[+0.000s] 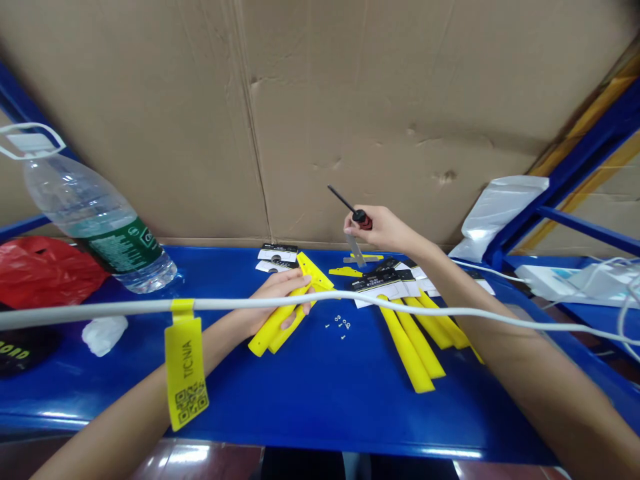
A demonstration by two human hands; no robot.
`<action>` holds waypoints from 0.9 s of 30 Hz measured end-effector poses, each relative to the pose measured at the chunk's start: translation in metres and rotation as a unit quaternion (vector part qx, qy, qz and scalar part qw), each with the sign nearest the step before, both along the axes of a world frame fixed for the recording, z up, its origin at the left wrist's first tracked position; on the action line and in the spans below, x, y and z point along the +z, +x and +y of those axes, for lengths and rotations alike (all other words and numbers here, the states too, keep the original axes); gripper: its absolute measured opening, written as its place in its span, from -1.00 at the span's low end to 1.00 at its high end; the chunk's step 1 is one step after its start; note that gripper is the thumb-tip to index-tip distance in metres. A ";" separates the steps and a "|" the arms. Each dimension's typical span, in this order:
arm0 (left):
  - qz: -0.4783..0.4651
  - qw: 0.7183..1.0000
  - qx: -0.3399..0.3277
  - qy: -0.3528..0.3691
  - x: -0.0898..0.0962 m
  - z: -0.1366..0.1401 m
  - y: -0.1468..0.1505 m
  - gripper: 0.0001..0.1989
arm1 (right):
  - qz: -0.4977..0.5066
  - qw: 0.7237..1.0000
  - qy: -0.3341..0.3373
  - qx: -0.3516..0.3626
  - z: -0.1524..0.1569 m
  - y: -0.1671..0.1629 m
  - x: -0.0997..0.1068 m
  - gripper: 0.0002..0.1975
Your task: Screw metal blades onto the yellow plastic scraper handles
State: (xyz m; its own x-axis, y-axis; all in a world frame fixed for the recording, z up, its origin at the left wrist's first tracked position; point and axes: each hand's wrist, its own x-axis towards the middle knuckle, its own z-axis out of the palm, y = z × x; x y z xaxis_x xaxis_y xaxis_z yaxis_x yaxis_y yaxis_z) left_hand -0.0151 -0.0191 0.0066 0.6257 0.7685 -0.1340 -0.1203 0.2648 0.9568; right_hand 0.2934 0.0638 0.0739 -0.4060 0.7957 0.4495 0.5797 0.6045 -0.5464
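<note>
My left hand (280, 293) is closed around yellow plastic scraper handles (274, 333), two of them side by side. Their wide flat head (316, 272), with small holes in it, points away from me. In my right hand (377, 227) is a screwdriver (345, 199) with a red and black grip, its dark shaft aimed up and to the left, off the work. A greyish flat strip (356, 251) shows just below these fingers; whether they hold it, I cannot tell. Several small screws and nuts (343, 325) lie on the blue table (320, 393) between my hands.
Several yellow handles (407, 347) with black-and-white cards (383, 283) lie to the right. More cards (278, 253) and a yellow piece (346, 272) sit farther back. A water bottle (107, 227) and red bag (47, 270) stand left. A white cable (240, 304) crosses in front.
</note>
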 end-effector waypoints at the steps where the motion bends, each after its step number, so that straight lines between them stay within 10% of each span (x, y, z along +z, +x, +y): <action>1: 0.001 1.000 0.000 -0.002 0.000 0.000 0.000 -0.67 | 0.021 1.000 -0.003 0.003 -0.005 -0.002 0.005 -0.82; 14: 0.002 0.997 -0.061 -0.045 0.008 -0.009 0.003 -0.62 | 0.053 0.988 -0.081 0.120 -0.047 -0.074 0.004 -0.61; 27: 0.042 0.995 -0.087 -0.022 0.013 -0.013 0.000 -0.63 | 0.010 0.979 -0.114 0.169 -0.053 -0.065 0.016 -0.56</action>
